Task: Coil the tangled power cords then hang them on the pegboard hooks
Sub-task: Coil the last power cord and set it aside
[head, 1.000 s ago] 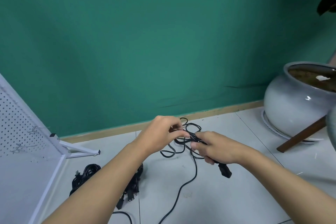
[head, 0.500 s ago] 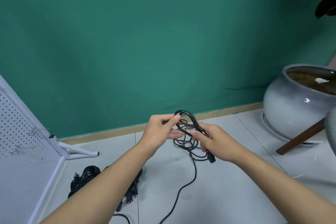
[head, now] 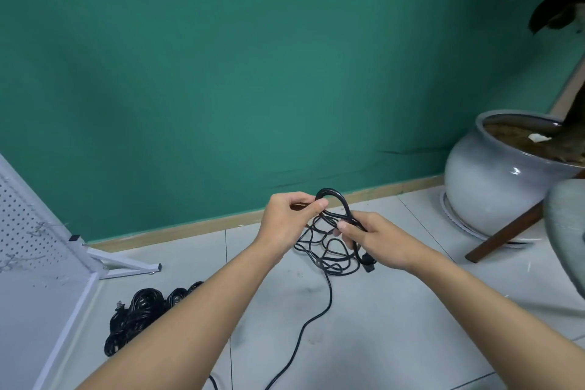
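A black power cord [head: 329,250] hangs in loose tangled loops between my hands, and its tail runs down across the floor tiles toward me. My left hand [head: 286,218] pinches the top of a raised loop of it. My right hand [head: 373,239] grips the gathered strands, with the cord's plug [head: 368,264] sticking out below the fingers. A heap of other black cords [head: 139,313] lies on the floor at the left, partly hidden by my left forearm. The white pegboard [head: 22,225], with wire hooks on it, stands at the far left.
The pegboard's white foot [head: 126,264] juts out over the tiles. A large grey plant pot [head: 493,187] stands at the right by the green wall, with a brown wooden leg [head: 506,231] leaning in front of it. A grey rounded object [head: 569,231] fills the right edge.
Both hands have lifted the cord off the floor. A loop now stands up between them, and the plug has drawn in close under my right hand.
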